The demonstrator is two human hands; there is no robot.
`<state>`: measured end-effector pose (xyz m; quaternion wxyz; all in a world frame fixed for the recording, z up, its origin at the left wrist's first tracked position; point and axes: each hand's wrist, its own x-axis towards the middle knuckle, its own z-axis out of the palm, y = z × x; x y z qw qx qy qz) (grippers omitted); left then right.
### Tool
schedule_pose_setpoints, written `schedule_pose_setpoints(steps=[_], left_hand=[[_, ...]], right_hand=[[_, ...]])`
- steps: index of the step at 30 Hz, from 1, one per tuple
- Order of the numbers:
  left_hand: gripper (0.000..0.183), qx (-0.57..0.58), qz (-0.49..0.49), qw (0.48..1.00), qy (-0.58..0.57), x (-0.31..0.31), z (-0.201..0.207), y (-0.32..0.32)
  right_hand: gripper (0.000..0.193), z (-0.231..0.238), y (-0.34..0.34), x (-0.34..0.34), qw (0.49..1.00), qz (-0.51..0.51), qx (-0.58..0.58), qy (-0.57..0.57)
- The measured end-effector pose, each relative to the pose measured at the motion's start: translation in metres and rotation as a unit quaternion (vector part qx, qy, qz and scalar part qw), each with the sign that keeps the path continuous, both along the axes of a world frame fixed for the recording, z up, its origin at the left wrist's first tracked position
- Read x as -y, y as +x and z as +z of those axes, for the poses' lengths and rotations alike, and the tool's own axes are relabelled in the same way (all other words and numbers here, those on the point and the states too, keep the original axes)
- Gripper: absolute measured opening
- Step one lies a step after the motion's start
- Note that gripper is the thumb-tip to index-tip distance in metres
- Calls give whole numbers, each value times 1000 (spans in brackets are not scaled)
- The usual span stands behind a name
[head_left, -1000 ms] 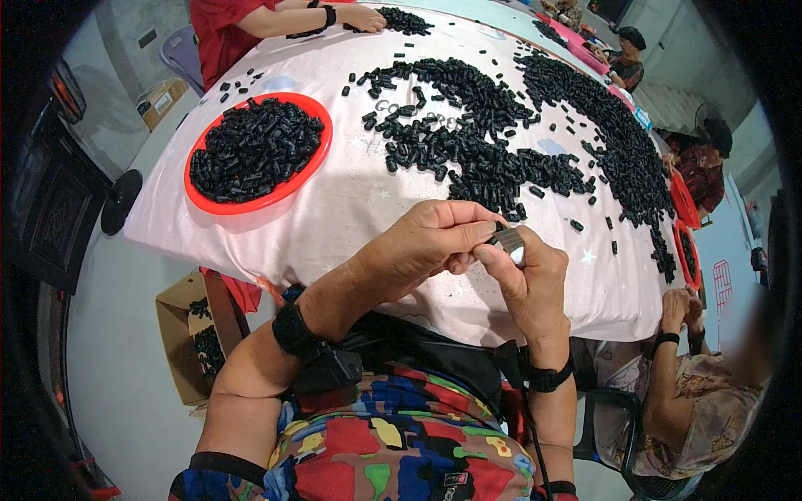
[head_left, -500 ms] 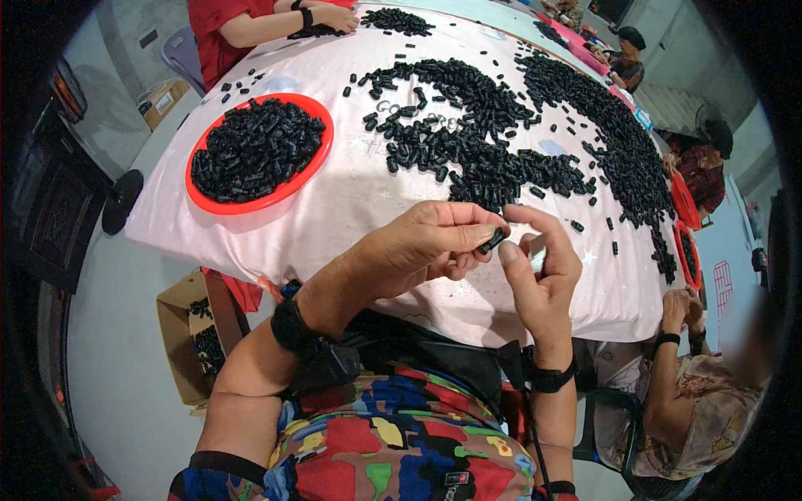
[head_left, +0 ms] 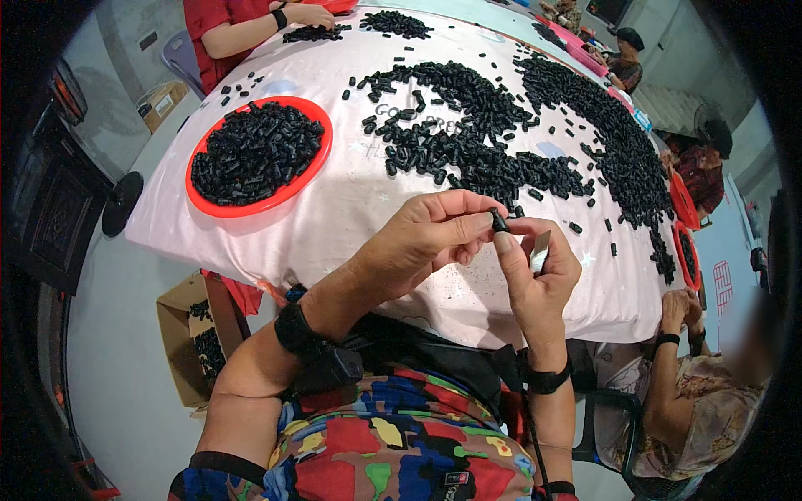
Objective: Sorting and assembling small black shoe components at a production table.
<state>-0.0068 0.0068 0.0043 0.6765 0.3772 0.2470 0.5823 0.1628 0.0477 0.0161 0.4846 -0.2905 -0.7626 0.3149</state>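
Between the thumb and fingertips of my left hand point(head_left: 434, 234) is a small black cylindrical plastic part point(head_left: 499, 220), held above the near side of the table. My right hand point(head_left: 543, 284) meets it from the other side, thumb and index fingertip at the part's lower end. A short flat metal blade point(head_left: 540, 250) is tucked in the curled fingers of that hand; its far end is hidden. Just beyond both hands lies a loose heap of similar black parts point(head_left: 468, 159) on the pale pink tablecloth point(head_left: 359, 250).
A red basin point(head_left: 328, 159) full of black parts stands at the left. A larger heap point(head_left: 626, 167) spreads along the right. Below the table's left edge sits a cardboard box point(head_left: 180, 342) with more parts. Co-workers sit around; one person's hands point(head_left: 681, 309) are near right.
The black part has turned more upright in my fingers, and my right thumb and index finger have closed in on it. The blade shows more plainly. At far left, a co-worker's hand has shifted.
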Motion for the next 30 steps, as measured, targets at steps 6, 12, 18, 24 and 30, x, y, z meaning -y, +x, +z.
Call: schedule_pose_setpoints(steps=[6,12,18,24,30], left_hand=[[20,-27,14,999,-9,1,5,0],[20,-53,-13,999,0,4,6,0],[21,-46,-28,999,-2,3,4,2],[23,-64,-22,998,-12,5,8,3],[24,-70,-25,997,-20,4,6,5]], right_hand=[[17,3,1,2,999,16,41,-8],[24,7,3,1,995,34,78,-55],[28,1,5,-3,993,31,107,-45],[32,-6,5,-6,993,26,112,-12],[34,-6,6,-7,991,10,131,16]])
